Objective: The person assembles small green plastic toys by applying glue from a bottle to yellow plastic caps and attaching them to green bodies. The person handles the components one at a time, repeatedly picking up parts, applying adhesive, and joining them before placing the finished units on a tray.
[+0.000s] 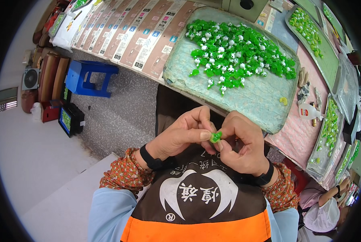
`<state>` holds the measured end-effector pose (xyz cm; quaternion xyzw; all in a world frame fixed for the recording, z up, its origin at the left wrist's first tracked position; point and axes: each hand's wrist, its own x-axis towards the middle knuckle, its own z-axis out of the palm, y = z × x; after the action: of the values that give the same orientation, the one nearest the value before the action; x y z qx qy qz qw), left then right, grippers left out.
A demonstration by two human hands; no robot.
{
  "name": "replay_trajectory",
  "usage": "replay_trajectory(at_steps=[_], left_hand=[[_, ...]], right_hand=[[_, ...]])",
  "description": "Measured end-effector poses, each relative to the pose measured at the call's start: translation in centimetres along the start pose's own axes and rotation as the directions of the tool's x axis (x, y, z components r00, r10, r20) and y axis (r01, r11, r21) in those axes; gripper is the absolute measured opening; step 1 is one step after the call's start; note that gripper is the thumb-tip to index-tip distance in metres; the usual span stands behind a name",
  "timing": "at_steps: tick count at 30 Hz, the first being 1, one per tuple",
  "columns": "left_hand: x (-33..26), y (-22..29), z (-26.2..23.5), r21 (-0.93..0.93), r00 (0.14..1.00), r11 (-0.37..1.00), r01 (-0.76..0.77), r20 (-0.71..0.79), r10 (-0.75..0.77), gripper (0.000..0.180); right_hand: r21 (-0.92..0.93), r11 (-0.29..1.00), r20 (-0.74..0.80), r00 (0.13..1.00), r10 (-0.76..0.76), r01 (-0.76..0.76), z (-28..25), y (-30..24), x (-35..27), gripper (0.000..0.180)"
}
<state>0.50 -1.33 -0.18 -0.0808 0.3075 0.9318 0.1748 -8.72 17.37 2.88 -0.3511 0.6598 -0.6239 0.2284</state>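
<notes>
Between the fingertips of both hands, just in front of the apron, is a small bright green plastic piece (pixel 216 137). My left hand (pixel 187 130) pinches it from the left with thumb and fingers. From the right, my right hand (pixel 243 142) grips the same piece. Its far side is covered by the fingers. Beyond the hands lies a large tray (pixel 253 105) lined with pale patterned sheeting. A heap of small green pieces with white figure-like parts (pixel 241 50) fills its far half. One yellow-green piece (pixel 283 101) lies apart near the tray's right edge.
Right of the tray stand a white squeeze bottle (pixel 309 111) and more trays of small parts (pixel 329 125). A blue plastic stool (pixel 89 76) is on the floor at left. Printed cardboard (pixel 128 34) covers the table's left part. Another person (pixel 323 213) sits at lower right.
</notes>
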Motion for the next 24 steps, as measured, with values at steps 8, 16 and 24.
replay_trajectory(at_steps=[8,16,24], left_hand=[[0.06,-0.04,-0.2,0.035,1.0,0.999,-0.011,0.008,0.011,0.019],[0.16,-0.2,-0.3,0.062,0.999,0.998,-0.031,0.013,0.03,0.021],[0.25,-0.22,-0.31,0.052,1.0,0.998,-0.021,0.024,0.02,0.021]], right_hand=[[-0.023,1.0,0.009,1.0,0.001,-0.001,-0.2,-0.16,0.07,0.013],[-0.01,0.999,0.008,0.999,-0.05,0.05,-0.25,-0.13,0.11,0.014],[0.0,0.996,0.0,0.996,-0.093,0.093,-0.21,0.12,0.17,0.016]])
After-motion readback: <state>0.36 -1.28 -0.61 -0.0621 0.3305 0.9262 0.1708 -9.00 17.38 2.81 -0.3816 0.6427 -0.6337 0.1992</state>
